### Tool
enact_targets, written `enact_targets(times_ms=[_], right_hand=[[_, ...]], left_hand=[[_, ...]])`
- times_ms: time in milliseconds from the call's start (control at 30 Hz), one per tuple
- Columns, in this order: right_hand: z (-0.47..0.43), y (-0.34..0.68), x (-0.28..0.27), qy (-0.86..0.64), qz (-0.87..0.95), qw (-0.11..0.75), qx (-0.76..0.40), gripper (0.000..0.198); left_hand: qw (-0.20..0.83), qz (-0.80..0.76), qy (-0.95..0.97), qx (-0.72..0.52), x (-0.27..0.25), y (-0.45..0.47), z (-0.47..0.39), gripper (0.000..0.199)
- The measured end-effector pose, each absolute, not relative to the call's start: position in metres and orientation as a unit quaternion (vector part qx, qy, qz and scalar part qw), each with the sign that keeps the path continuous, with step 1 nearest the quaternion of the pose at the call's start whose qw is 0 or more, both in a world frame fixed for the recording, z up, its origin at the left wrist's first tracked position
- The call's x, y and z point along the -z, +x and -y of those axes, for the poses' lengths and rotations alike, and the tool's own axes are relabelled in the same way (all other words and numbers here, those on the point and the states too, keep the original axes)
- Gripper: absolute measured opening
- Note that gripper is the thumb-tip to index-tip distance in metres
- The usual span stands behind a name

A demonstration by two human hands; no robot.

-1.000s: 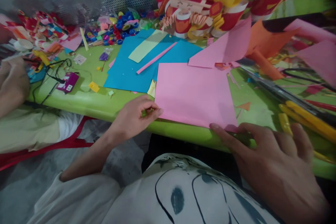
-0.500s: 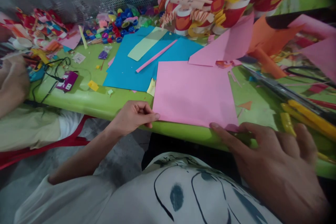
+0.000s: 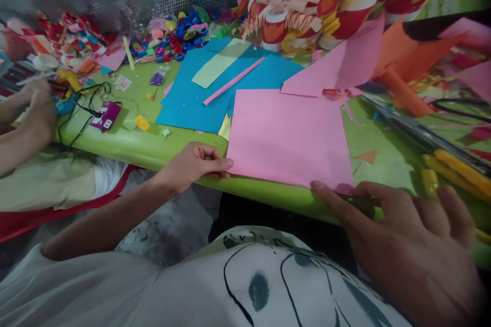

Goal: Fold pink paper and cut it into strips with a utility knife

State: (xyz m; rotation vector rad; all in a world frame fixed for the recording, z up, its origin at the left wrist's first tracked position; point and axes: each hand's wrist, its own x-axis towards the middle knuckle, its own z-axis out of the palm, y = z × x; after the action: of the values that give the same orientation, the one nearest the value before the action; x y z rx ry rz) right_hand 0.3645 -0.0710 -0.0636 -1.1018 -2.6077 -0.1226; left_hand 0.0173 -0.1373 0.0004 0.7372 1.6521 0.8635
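Left hand (image 3: pixel 195 165) curled in tighter since a second ago, fingertips partly hidden; I can't tell if it's pinching the one pink sheet (image 3: pixel 289 135) at the bench (image 3: pixel 146 149) edge. Right hand (image 3: pixel 406 232) splayed at its near edge, well apart. One pink strip (image 3: pixel 233 81) further back.

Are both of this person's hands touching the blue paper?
No, the left hand and the right hand are at the near edge of the pink sheet, apart from the blue paper.

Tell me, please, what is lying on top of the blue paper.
A pale green strip and a narrow pink strip lie on the blue paper. The large pink sheet overlaps its near right part, so whatever is beneath that sheet cannot be seen.
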Motion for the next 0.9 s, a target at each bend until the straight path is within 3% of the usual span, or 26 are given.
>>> enact_targets(times_ms=[567, 733, 900], right_hand=[[0.070, 0.367, 0.073, -0.383, 0.906, 0.176, 0.043, 0.096], [0.071, 0.367, 0.072, -0.386, 0.905, 0.177, 0.038, 0.096], [0.069, 0.367, 0.071, -0.387, 0.901, 0.191, 0.043, 0.094]], left_hand=[[0.433, -0.740, 0.420, -0.298, 0.001, 0.020, 0.139, 0.032], [0.337, -0.763, 0.491, -0.249, 0.003, 0.028, 0.144, 0.027], [0.175, -0.765, 0.582, -0.213, 0.003, 0.023, 0.144, 0.017]])
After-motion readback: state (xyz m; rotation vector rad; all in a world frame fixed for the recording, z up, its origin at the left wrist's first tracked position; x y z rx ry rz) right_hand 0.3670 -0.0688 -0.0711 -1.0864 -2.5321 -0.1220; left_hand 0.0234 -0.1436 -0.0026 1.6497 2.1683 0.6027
